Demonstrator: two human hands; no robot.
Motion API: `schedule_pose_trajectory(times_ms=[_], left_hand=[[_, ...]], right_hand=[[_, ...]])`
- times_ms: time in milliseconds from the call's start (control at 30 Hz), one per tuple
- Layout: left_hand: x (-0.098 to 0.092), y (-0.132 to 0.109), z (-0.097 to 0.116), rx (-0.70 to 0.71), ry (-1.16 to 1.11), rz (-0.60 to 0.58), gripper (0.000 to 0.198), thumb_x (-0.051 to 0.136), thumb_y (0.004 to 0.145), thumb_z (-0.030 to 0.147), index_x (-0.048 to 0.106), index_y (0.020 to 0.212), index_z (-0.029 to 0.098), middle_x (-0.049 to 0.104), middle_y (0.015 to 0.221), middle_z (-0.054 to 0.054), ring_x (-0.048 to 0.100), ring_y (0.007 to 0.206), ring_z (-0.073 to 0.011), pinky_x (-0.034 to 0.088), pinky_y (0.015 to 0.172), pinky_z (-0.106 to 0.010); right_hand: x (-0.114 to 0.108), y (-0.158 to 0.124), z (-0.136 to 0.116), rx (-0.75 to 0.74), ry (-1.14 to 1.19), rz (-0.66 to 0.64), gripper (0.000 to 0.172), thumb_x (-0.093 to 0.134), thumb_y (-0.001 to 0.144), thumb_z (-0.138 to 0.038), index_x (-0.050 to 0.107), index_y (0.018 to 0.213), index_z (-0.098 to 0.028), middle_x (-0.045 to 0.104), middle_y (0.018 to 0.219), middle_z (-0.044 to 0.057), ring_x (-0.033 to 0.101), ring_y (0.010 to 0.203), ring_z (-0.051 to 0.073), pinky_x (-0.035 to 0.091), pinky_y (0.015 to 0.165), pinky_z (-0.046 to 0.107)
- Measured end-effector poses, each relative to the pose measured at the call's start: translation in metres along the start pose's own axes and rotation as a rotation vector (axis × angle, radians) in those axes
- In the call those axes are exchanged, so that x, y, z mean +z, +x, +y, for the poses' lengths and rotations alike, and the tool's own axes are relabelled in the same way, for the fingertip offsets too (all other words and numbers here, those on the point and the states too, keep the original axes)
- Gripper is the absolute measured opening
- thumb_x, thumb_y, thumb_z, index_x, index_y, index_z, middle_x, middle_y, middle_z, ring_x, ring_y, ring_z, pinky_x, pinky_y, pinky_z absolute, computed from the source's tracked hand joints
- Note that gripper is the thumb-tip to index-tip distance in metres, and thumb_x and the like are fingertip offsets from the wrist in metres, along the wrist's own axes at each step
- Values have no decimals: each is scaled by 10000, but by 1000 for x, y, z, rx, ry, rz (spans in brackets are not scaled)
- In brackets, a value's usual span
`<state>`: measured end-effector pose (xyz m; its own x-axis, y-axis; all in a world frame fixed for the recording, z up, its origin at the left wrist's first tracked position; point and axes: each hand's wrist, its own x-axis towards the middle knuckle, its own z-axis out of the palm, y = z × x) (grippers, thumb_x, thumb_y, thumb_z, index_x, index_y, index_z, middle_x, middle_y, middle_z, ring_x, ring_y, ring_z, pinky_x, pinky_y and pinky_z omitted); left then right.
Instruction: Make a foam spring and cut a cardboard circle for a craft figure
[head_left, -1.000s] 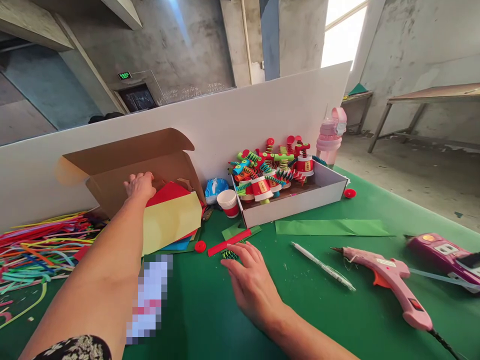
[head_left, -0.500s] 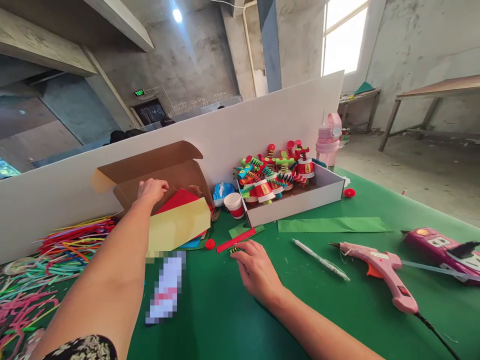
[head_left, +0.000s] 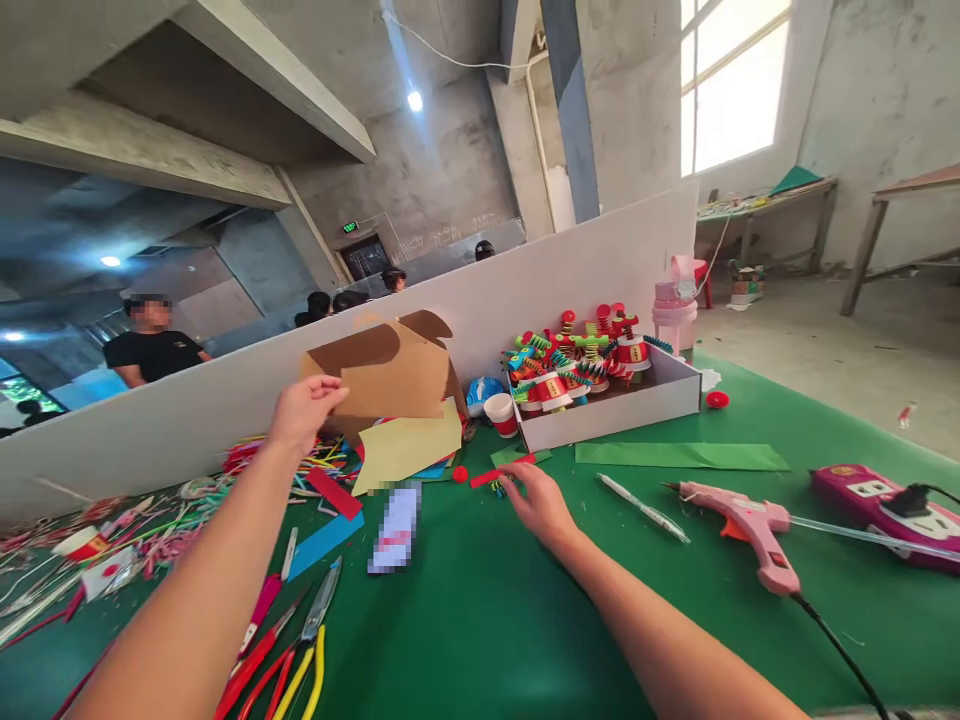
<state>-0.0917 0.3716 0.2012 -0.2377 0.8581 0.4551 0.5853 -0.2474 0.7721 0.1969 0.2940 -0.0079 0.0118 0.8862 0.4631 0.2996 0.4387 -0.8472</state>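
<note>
My left hand [head_left: 304, 410] is raised above the left part of the table, its thumb and fingers pinched on the edge of a brown paper sheet [head_left: 394, 385]. The sheet hangs in front of an open cardboard box [head_left: 442, 335] and hides part of it. Beneath it lies a yellow paper sheet [head_left: 412, 445] on other coloured papers. Low over the table, my right hand [head_left: 544, 505] has slightly bent fingers, with thumb and forefinger apart. Under its fingertips is a small dark coiled piece [head_left: 497, 489], beside a red paper strip [head_left: 517, 466].
A white box [head_left: 607, 415] holds several spring-bodied cup figures. A glue gun [head_left: 750, 520], pen [head_left: 643, 508] and power strip [head_left: 885, 510] lie at right. Pliers [head_left: 322, 600] and pipe cleaners [head_left: 180, 530] are at left. A white panel [head_left: 480, 310] borders the back; a person [head_left: 154, 345] stands beyond.
My left hand has come away from the box with the brown sheet in it. My right hand stays beside the red strip. The view has swung left, bringing pliers and blue paper into sight.
</note>
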Motion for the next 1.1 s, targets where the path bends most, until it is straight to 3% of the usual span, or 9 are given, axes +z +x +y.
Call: schedule_pose_trajectory(times_ms=[133,200,433,500,600,700,767,900,1100], left_hand=[[10,-112,-16,-253,-353,-162,460,817,436,386,583,774,180,641,655,13,587,573,-137,457,546,-248],[19,-166,-25,-398,-421,-213,471,826,419,377,574,765,179,627,627,19,588,552,-134,459,526,-243],[51,-295,-49,-517,-502,-337,527,747,547,454,548,968,207,606,627,35,599,563,-148,446,510,-242],[62,-313,-49,-406,-394,-382,519,683,649,461,530,1078,213,581,594,46,572,522,-156,445,499,-262],[75,-328,-41,-66,-38,-246,384,580,789,378,568,1144,232,676,817,-47,651,732,-215,522,679,-355],[85,-343,-33,366,296,-257,300,503,881,286,641,1147,265,627,1250,-106,569,1163,-280,469,948,-442],[89,-353,-32,536,406,-367,308,469,920,277,654,1165,276,608,1317,-82,510,1257,-278,440,1000,-455],[97,-365,-39,586,482,-417,360,407,961,318,619,1246,257,622,1316,-82,527,1256,-266,439,1008,-465],[105,-354,-38,526,463,-416,369,360,978,294,661,1188,256,639,1296,-76,533,1266,-245,430,1028,-465]], right_hand=[[-12,-2,-25,348,567,-134,538,374,892,-596,640,1089,-173,706,901,90,671,767,199,538,779,372],[-17,-14,-38,455,670,-211,503,412,881,-583,613,1098,-177,690,845,66,654,689,178,545,695,350],[-46,-89,-43,420,180,-144,259,582,784,-275,590,1032,-199,628,613,-37,611,607,160,456,570,256],[-60,-101,-42,395,-43,-75,260,590,770,-260,606,1021,-191,591,561,-48,586,567,164,430,551,262],[-76,-110,-49,369,-350,-31,285,573,794,-229,618,1073,-187,611,591,-29,611,618,190,445,607,288],[-80,-120,-61,302,-664,-20,298,588,819,-199,633,1112,-177,700,861,78,653,816,232,470,702,322],[-78,-130,-67,161,-819,-12,262,594,842,-211,659,1095,-184,669,1117,143,634,966,257,476,780,352],[-69,-149,-70,-77,-812,-191,238,482,942,-259,709,1010,-236,695,1118,85,618,1023,232,467,862,362],[-60,-142,-67,-9,-834,-271,369,401,985,-317,751,920,-222,735,1015,76,637,991,225,462,841,344]])
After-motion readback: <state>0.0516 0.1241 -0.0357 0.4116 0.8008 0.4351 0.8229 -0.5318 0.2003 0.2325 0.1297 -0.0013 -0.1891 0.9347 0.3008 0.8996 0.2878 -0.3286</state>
